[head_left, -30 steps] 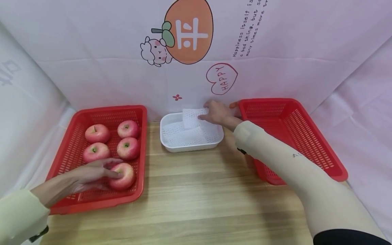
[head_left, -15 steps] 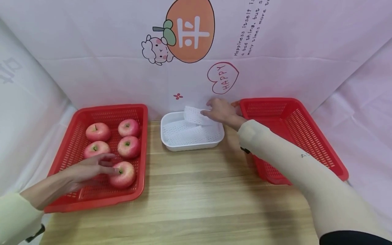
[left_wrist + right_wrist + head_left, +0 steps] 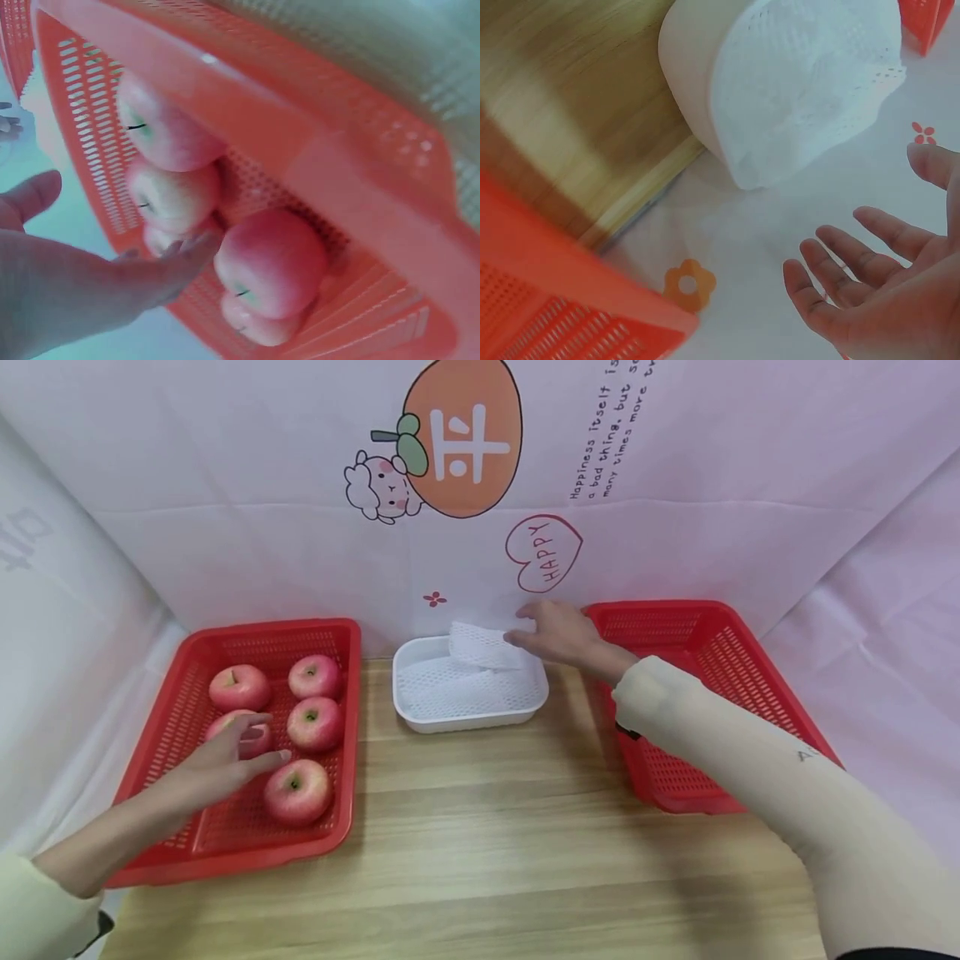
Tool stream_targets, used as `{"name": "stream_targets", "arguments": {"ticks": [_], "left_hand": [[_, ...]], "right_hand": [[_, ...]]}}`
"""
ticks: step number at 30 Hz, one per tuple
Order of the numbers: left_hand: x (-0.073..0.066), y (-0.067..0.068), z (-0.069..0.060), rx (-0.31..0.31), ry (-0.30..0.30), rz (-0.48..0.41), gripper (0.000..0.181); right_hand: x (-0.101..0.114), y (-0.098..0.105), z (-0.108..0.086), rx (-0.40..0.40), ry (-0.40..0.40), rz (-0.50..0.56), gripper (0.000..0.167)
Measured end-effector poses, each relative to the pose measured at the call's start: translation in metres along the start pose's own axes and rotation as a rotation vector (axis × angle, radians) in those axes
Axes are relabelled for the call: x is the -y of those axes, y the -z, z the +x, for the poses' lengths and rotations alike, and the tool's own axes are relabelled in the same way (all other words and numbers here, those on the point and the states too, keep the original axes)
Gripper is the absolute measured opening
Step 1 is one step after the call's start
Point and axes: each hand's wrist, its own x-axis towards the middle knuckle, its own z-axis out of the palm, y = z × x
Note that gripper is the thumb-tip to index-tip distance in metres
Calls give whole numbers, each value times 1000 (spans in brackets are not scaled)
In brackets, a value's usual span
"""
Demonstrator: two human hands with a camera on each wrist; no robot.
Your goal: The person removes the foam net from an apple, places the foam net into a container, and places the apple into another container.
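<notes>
My left hand hovers over the left red basket, its thumb and fingers apart and nothing held. Several red apples lie in that basket; the nearest apple is just right of the thumb, and another apple is partly hidden by the fingers. The left wrist view shows the fingertips beside an apple; contact is unclear. My right hand is at the right end of a white tray, beside a white foam net lying raised on others. Its fingers are spread and hold nothing.
A second red basket stands at the right, under the right forearm. White printed cloth rises behind and at the sides. The wooden table stretches in front of the tray.
My left hand has drawn up and left off the nearest apple, which stays in the basket. My right hand has let go of the foam net and shifted right.
</notes>
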Motion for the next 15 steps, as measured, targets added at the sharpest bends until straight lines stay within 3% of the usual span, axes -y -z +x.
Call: {"name": "stream_targets", "arguments": {"ticks": [6,11,15], "left_hand": [[-23,-1,0,-134,-109,162,94],[-39,-2,-3,-192,-194,259,98],[-47,-5,-4,-212,-209,337,100]], "right_hand": [[-4,5,-18,-30,52,-69,70],[-10,8,-35,-77,110,-151,76],[-16,9,-50,-106,104,-207,85]]}}
